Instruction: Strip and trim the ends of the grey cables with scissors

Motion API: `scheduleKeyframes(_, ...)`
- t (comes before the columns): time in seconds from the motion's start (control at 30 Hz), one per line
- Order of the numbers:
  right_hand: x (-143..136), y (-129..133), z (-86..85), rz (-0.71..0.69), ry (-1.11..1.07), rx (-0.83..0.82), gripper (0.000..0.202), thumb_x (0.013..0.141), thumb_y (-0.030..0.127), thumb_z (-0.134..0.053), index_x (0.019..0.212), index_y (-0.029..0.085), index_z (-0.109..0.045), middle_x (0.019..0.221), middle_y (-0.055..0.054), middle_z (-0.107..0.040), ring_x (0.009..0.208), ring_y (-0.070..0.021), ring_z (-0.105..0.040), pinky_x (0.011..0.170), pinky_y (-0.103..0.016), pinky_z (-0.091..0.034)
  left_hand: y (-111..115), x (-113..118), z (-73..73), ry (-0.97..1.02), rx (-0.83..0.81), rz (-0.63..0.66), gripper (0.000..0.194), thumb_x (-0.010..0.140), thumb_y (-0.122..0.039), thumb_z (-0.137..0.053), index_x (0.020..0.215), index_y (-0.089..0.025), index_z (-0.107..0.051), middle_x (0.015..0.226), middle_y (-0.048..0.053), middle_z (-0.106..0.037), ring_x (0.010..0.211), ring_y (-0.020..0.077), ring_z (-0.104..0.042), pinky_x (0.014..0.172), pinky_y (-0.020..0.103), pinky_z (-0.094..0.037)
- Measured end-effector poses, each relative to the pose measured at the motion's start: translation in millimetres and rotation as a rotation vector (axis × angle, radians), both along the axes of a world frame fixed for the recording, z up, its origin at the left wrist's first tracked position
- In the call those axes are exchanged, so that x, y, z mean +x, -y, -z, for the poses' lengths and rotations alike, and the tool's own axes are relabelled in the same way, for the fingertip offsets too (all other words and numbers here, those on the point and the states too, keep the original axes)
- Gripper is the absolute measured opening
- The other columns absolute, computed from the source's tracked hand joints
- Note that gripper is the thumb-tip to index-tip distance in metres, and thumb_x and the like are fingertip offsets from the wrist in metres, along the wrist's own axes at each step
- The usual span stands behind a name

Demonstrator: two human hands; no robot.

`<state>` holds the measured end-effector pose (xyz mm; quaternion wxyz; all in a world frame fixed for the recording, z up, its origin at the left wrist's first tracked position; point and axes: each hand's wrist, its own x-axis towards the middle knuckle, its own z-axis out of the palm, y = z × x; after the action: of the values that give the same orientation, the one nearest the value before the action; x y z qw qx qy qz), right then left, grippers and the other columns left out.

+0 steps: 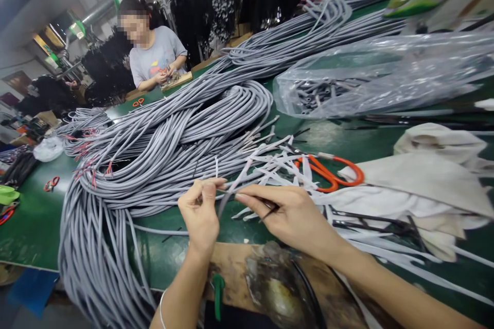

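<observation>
My left hand [200,211] is closed in a pinch at the end of a grey cable [224,204], left of centre. From the other side my right hand [287,211] pinches near the same cable end, its fingertips a short gap from the left ones. A thin dark piece [270,212] shows at the curled fingers of my right hand; its kind is unclear. Just beyond both hands lie white stripped strips [266,169] and orange-handled scissors [328,172]. The exact tip between my fingers is too small to make out.
Large bundles of grey cable [173,139] cover the green table [42,221]. A clear bag [347,82] with dark pieces, white cloth [417,185] and black pliers [378,223] lie right. A stained wooden board [231,267] is in front. A co-worker [158,54] sits across.
</observation>
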<state>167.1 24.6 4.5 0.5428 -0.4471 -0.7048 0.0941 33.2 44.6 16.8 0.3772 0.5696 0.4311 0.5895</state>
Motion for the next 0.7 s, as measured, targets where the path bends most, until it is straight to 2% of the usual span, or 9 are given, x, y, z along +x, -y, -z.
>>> scheduleKeyframes(0.1,1.0,-0.7,-0.8,0.013,0.029,0.015,0.024,0.085,0.016,-0.053,0.065,0.019,-0.065,0.053,0.002,-0.067,0.039,-0.0087,-0.057,0.041,-0.017,-0.044,-0.2,3.8,1.4,0.206,-0.102,0.06,0.044,0.075,-0.057,-0.064,0.067,-0.014,-0.069,0.053,0.0,-0.061,0.036,0.0045,-0.036,0.035,0.019,-0.025)
scheduleKeyframes(0.23,3.2,-1.7,1.2,0.042,0.043,0.079,0.023,0.084,0.015,-0.054,0.065,0.019,-0.065,0.057,0.002,-0.069,0.044,-0.0092,-0.061,0.045,-0.016,-0.046,-2.2,-3.8,-2.1,0.38,-0.088,0.212,0.038,0.073,-0.052,-0.069,0.063,-0.016,-0.065,0.046,-0.004,-0.053,0.031,0.0016,-0.028,0.03,0.017,-0.019)
scheduleKeyframes(0.33,7.3,-3.1,4.7,0.152,0.065,0.118,0.023,0.085,0.015,-0.054,0.065,0.019,-0.065,0.058,0.0,-0.07,0.045,-0.0108,-0.062,0.045,-0.019,-0.046,-9.6,-22.1,-8.4,0.435,-0.002,0.227,0.037,0.077,-0.055,-0.063,0.065,-0.02,-0.064,0.041,-0.008,-0.04,0.031,0.0018,-0.023,0.03,0.015,-0.019)
scheduleKeyframes(0.37,8.8,-3.5,5.2,0.192,0.073,0.127,0.023,0.085,0.016,-0.054,0.065,0.019,-0.065,0.058,0.0,-0.069,0.045,-0.0113,-0.062,0.044,-0.019,-0.046,-12.5,-27.4,-10.4,0.438,0.042,0.194,0.036,0.079,-0.056,-0.061,0.068,-0.022,-0.065,0.044,-0.007,-0.043,0.033,0.0019,-0.026,0.032,0.013,-0.024)
scheduleKeyframes(0.43,11.5,-3.4,4.1,0.23,0.085,0.142,0.022,0.085,0.016,-0.053,0.066,0.019,-0.065,0.06,0.0,-0.07,0.048,-0.012,-0.063,0.047,-0.02,-0.047,-16.3,-32.5,-12.9,0.321,0.072,0.141,0.033,0.078,-0.058,-0.06,0.079,-0.026,-0.069,0.061,-0.005,-0.059,0.047,0.0033,-0.045,0.047,0.013,-0.04)
scheduleKeyframes(0.5,13.2,-2.2,0.5,0.224,0.101,0.181,0.02,0.085,0.016,-0.053,0.07,0.02,-0.065,0.064,-0.001,-0.07,0.055,-0.0126,-0.065,0.051,-0.021,-0.049,-15.7,-29.2,-13.3,0.182,-0.007,0.201,0.032,0.073,-0.049,-0.07,0.088,-0.021,-0.072,0.076,0.002,-0.067,0.063,0.0089,-0.058,0.059,0.019,-0.048)
scheduleKeyframes(0.6,15.0,-0.6,-4.8,0.219,0.152,0.247,0.023,0.085,0.011,-0.048,0.072,0.019,-0.065,0.067,-0.002,-0.065,0.056,-0.0121,-0.063,0.05,-0.021,-0.048,-8.9,-18.1,-12.6,-0.07,-0.268,0.478,0.048,0.072,-0.057,-0.067,0.081,-0.01,-0.075,0.059,0.005,-0.062,0.047,0.0098,-0.052,0.045,0.022,-0.041)
scheduleKeyframes(0.67,16.8,-1.1,-5.2,0.246,0.179,0.273,0.026,0.084,0.007,-0.045,0.071,0.018,-0.065,0.071,-0.004,-0.064,0.058,-0.0122,-0.063,0.049,-0.021,-0.048,-4.4,-13.5,-12.5,-0.14,-0.304,0.549,0.051,0.07,-0.06,-0.066,0.072,-0.01,-0.076,0.049,0.001,-0.053,0.038,0.0063,-0.042,0.039,0.021,-0.032)
scheduleKeyframes(0.7,18.0,-1.9,-4.3,0.272,0.181,0.28,0.027,0.082,0.006,-0.044,0.071,0.018,-0.065,0.075,-0.005,-0.063,0.06,-0.0126,-0.063,0.05,-0.022,-0.048,-2.8,-12.5,-12.5,-0.131,-0.255,0.529,0.048,0.069,-0.057,-0.069,0.069,-0.01,-0.076,0.047,0.0,-0.051,0.037,0.0056,-0.039,0.038,0.021,-0.03)
